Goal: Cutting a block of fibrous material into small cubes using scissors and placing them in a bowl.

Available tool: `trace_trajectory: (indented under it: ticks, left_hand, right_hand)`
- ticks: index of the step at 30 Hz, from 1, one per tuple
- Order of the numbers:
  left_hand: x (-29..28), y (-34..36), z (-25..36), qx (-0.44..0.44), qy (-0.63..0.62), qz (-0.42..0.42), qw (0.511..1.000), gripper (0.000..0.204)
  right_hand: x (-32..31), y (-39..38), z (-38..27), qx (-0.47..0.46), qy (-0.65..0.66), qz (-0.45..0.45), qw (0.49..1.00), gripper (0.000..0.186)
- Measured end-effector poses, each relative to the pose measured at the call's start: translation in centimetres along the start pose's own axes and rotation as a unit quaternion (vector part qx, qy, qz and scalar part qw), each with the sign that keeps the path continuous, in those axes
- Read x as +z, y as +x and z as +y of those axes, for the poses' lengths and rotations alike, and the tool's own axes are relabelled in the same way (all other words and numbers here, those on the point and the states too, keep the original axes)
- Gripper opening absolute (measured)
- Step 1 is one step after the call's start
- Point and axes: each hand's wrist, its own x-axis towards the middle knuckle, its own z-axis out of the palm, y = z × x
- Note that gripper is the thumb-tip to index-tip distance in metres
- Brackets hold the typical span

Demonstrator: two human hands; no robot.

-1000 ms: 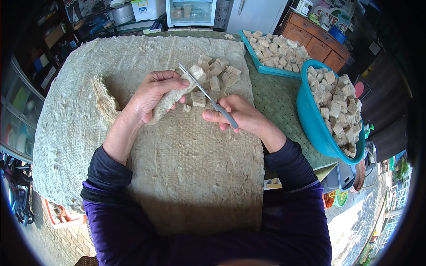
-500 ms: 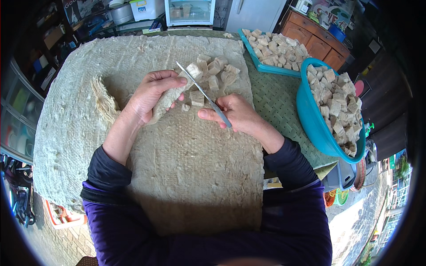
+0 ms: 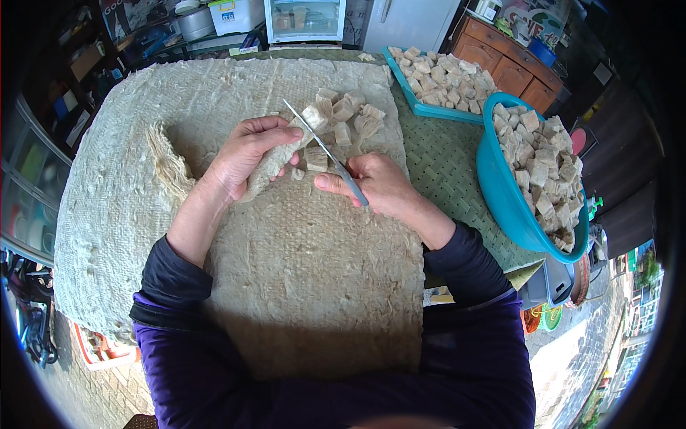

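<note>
My left hand (image 3: 261, 143) grips a pale, fibrous strip (image 3: 277, 166) with thumb on top and fingers beneath. My right hand (image 3: 371, 182) is wrapped around grey-handled scissors (image 3: 332, 156), their long blades seen edge-on across the upper end of the strip. Several cut cubes (image 3: 341, 109) lie loosely piled just beyond the strip on a thick, rough, pale fibre mat (image 3: 300, 264). A frayed, raised bundle (image 3: 168, 157) of the same fibre is at the left of my left hand.
On the green woven tabletop (image 3: 450, 171) stand a turquoise tray (image 3: 439, 112) and a deep turquoise basin (image 3: 500, 200), both heaped with cubes. Behind are a small glass-fronted fridge (image 3: 304, 21), a wooden cabinet (image 3: 477, 50) and containers (image 3: 232, 16). Crates and baskets sit beside the table.
My right hand and the scissors have shifted slightly left and up over the last second. My left hand keeps nearly the same position on the strip.
</note>
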Motion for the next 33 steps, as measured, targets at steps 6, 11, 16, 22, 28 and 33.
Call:
trace_trajectory:
  ticks: [6, 11, 16, 22, 28, 33]
  left_hand:
    - [-0.5, 0.2, -0.4, 0.130, 0.199, 0.039, 0.971, 0.020]
    - [-0.7, -0.6, 1.2, 0.098, 0.550, 0.054, 0.827, 0.024]
    - [-0.3, -0.4, 0.3, 0.090, 0.368, 0.052, 0.924, 0.018]
    - [-0.3, -0.5, 0.8, 0.056, 0.229, 0.044, 0.971, 0.017]
    - [-0.8, -0.2, 0.8, 0.044, 0.165, 0.034, 0.985, 0.018]
    - [-0.8, -0.2, 1.1, 0.080, 0.104, 0.060, 0.990, 0.016]
  right_hand:
    - [-0.3, 0.0, -0.2, 0.029, 0.036, 0.003, 0.999, 0.056]
    - [-0.7, -0.1, -0.5, 0.064, 0.083, -0.016, 0.994, 0.056]
    - [-0.9, -0.1, -0.7, 0.055, 0.105, -0.029, 0.993, 0.055]
    - [-1.1, -0.1, -0.7, 0.062, 0.111, -0.032, 0.991, 0.052]
    - [-1.7, 0.0, -0.8, 0.065, 0.129, -0.074, 0.987, 0.051]
    - [-2.4, -0.3, -0.3, 0.021, 0.163, -0.116, 0.980, 0.058]
